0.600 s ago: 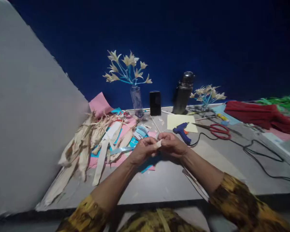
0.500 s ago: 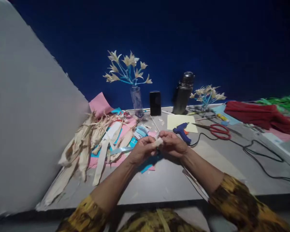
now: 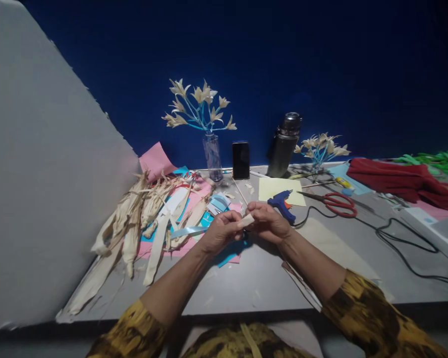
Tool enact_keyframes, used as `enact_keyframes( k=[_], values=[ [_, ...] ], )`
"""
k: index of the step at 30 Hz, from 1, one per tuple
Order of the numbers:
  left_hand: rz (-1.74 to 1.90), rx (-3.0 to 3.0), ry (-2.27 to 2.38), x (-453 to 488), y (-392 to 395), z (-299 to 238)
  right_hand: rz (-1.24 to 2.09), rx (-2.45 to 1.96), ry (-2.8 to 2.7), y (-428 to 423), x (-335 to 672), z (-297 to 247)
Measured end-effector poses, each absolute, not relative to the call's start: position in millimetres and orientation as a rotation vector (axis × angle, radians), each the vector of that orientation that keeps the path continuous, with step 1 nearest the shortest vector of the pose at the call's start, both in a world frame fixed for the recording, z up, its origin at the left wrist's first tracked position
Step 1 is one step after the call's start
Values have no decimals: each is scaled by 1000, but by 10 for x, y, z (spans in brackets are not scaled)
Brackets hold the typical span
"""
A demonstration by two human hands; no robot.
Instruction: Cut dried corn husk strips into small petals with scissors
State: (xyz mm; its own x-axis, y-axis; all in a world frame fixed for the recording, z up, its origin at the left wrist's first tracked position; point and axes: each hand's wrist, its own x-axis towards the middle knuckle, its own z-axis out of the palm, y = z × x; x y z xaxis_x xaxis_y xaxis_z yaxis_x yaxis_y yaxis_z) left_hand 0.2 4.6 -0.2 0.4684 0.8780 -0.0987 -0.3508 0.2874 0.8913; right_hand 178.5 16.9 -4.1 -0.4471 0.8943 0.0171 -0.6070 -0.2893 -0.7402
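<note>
Dim, bluish light; soft focus; wide-angle bending at edges.

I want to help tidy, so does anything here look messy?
Nothing looks broken or spilled. The messiest spot is the heap of dried husk strips over paper scraps on the left, reaching the table edge. A black cord snakes loosely on the right. The left hand and right hand pinch a pale strip.

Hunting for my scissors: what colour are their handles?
Red. The scissors show best in the head view, right of the glue gun.
</note>
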Motion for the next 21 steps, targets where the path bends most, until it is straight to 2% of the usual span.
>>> enact_keyframes(
  k=[13, 21],
  values=[
    [975, 1028, 760, 4, 76, -103, 1577, -872, -1117, 137, 1679, -153],
    [820, 913, 581, -38, 97, -99, 1834, -730, -986, 122, 1673, -112]
  ],
)
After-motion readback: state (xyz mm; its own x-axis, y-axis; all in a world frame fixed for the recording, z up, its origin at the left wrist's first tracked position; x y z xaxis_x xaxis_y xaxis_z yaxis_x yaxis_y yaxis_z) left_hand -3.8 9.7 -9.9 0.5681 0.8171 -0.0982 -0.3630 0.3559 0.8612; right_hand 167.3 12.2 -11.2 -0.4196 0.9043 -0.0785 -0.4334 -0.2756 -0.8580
